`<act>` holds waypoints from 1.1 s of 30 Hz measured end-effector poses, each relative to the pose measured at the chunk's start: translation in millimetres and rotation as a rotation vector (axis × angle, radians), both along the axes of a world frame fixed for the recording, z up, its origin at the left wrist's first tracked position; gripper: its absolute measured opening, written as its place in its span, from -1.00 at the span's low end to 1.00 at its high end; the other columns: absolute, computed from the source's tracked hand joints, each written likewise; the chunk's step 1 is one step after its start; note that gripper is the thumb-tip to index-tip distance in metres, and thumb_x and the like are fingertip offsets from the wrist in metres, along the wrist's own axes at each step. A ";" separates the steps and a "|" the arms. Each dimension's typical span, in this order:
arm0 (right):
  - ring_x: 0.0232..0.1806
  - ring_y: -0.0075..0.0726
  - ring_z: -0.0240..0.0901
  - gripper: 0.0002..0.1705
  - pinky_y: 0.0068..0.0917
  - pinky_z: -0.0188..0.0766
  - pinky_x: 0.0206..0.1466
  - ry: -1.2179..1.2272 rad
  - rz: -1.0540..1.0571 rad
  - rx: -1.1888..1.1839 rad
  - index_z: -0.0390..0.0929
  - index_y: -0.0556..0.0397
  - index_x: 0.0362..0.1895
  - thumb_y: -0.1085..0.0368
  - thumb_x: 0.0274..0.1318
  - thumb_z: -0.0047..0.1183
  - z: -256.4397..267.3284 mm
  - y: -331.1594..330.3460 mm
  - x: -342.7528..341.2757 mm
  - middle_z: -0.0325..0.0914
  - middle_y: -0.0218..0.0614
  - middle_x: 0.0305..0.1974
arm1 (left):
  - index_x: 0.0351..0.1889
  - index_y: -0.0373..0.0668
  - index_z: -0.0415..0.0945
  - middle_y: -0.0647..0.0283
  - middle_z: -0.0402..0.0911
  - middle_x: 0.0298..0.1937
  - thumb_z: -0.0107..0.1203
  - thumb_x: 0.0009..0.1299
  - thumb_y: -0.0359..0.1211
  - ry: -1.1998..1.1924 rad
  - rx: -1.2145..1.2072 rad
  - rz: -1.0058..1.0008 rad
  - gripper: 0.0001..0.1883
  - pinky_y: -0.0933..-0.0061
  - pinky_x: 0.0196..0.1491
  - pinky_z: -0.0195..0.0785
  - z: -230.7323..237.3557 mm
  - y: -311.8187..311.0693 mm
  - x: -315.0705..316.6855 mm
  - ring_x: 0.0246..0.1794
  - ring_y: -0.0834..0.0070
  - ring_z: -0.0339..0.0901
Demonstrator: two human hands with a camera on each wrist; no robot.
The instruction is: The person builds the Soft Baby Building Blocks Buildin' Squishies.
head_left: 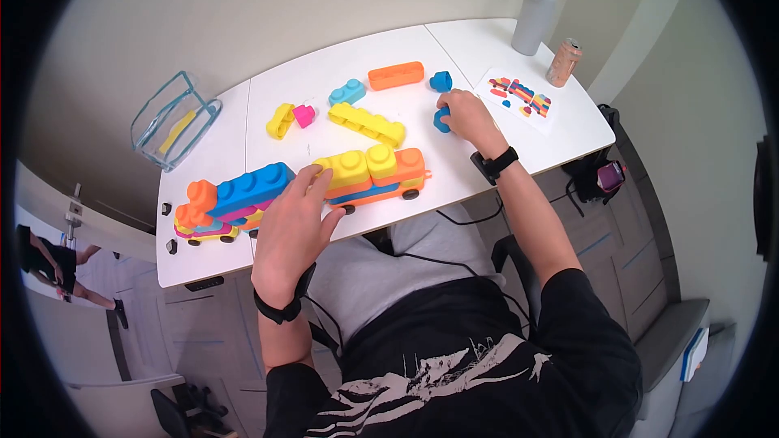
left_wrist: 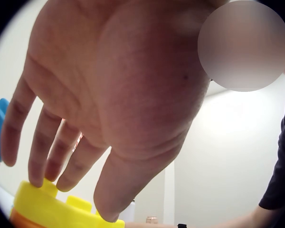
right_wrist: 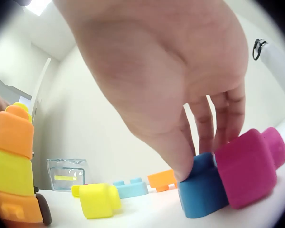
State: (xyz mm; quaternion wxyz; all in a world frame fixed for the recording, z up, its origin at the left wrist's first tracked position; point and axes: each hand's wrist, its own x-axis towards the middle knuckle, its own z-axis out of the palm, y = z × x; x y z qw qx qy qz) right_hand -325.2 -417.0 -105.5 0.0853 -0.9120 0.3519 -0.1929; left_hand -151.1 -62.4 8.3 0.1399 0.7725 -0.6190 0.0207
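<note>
My right hand reaches down at the right of the table and pinches a small blue block between thumb and fingers. A magenta block leans close beside it in the right wrist view. My left hand rests with extended, spread fingers on the yellow blocks atop an orange wheeled block car. In the left wrist view its fingertips are right at the yellow studs. Left of that hand stands another wheeled car, bearing a long blue block and an orange block.
Loose blocks lie behind the cars: long yellow, light blue, orange, pink, short yellow and blue. A picture sheet, can, bottle and clear bag stand or lie further out.
</note>
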 end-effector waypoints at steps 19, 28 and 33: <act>-0.08 -0.18 0.76 -0.66 -0.36 0.74 0.06 -0.254 0.609 0.312 0.66 0.12 0.00 0.54 0.12 0.35 109.1 96.6 -22.2 0.76 -0.27 -0.03 | 0.41 -0.26 0.52 0.08 0.50 0.48 0.41 0.41 -0.25 0.025 0.013 0.000 -0.37 0.18 0.25 0.56 0.5 1.5 -0.7 0.28 0.10 0.63; -0.11 -0.16 0.76 -0.68 -0.35 0.73 0.05 -0.123 0.570 0.294 0.70 0.11 -0.03 0.52 0.09 0.38 107.4 95.1 -14.0 0.78 -0.25 -0.10 | 0.38 -0.30 0.52 0.00 0.46 0.50 0.46 0.36 -0.28 0.056 0.059 -0.043 -0.35 0.16 0.28 0.57 4.5 3.3 0.9 0.36 0.09 0.59; -0.10 -0.16 0.75 -0.68 -0.34 0.70 0.05 -0.052 0.551 0.252 0.70 0.09 -0.06 0.48 0.07 0.42 109.3 101.2 -8.1 0.79 -0.26 -0.09 | 0.42 -0.21 0.51 0.07 0.45 0.52 0.47 0.35 -0.25 0.046 0.043 -0.042 -0.32 0.14 0.28 0.55 -0.8 3.8 2.6 0.32 0.06 0.60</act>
